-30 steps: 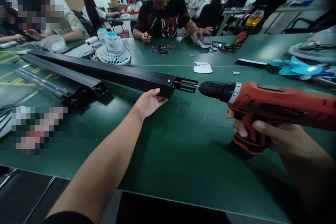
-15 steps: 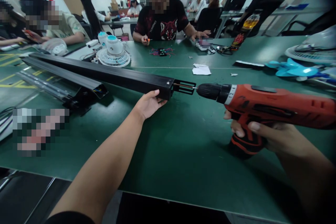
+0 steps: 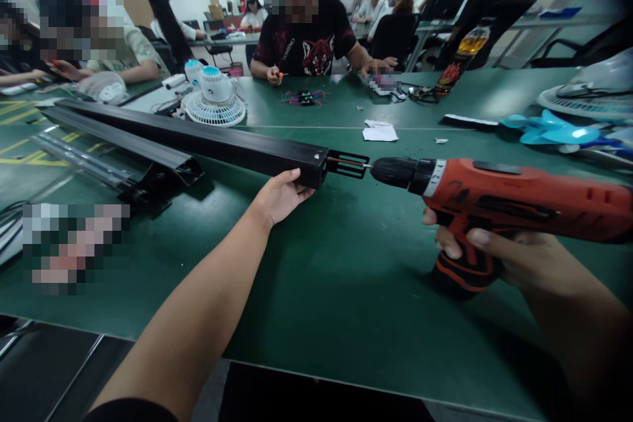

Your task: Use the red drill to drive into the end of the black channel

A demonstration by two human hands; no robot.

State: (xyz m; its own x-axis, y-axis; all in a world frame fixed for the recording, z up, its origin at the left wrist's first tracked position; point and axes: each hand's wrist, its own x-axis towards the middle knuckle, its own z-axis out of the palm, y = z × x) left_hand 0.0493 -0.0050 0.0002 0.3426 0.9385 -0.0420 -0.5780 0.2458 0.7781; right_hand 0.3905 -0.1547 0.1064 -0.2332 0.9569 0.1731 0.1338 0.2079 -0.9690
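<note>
My left hand grips the near end of a long black rectangular bar, thumb on its side and fingers curled beneath. A flat slotted black bracket sticks out of that end. In my right hand is a red and black cordless drill, held by its handle and pointing left. From its black chuck a slender bit reaches along the bracket toward the bar's end; where the tip meets the bar I cannot make out. Left of the bar lies an open black channel.
White fan parts stand behind the bar. Scraps of white paper and blue fan blades lie farther back and right. A drink bottle stands near the far edge. Across the green table a co-worker handles small wired parts.
</note>
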